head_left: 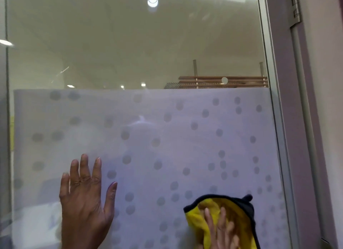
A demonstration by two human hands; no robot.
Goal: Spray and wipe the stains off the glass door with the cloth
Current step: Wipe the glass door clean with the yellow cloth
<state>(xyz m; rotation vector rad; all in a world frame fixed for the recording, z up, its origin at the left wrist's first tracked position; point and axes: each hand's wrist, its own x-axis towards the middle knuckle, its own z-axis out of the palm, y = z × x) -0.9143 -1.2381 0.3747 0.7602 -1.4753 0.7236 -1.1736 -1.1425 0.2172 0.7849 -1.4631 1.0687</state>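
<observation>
Both hands press on the glass door [133,44], low in the view. Left hand [86,198] lies flat against the frosted film [167,137], palm to the glass, fingers spread apart and pointing up, holding nothing. Right hand [221,230] is well to the right of it and lower, its fingers splayed over a yellow cloth [204,222] with a black edge, pushing the cloth flat against the film near the door's right frame [274,100]; the hand is blurred. That film covers the lower half of the door and carries a scatter of grey dots; its top edge runs straight across the pane above the left hand. Above the film the glass is clear, with a faint smear near its left side and ceiling lights showing in it. Right of the frame stands a mauve jamb [300,156] with a metal hinge [295,9] near the top.
</observation>
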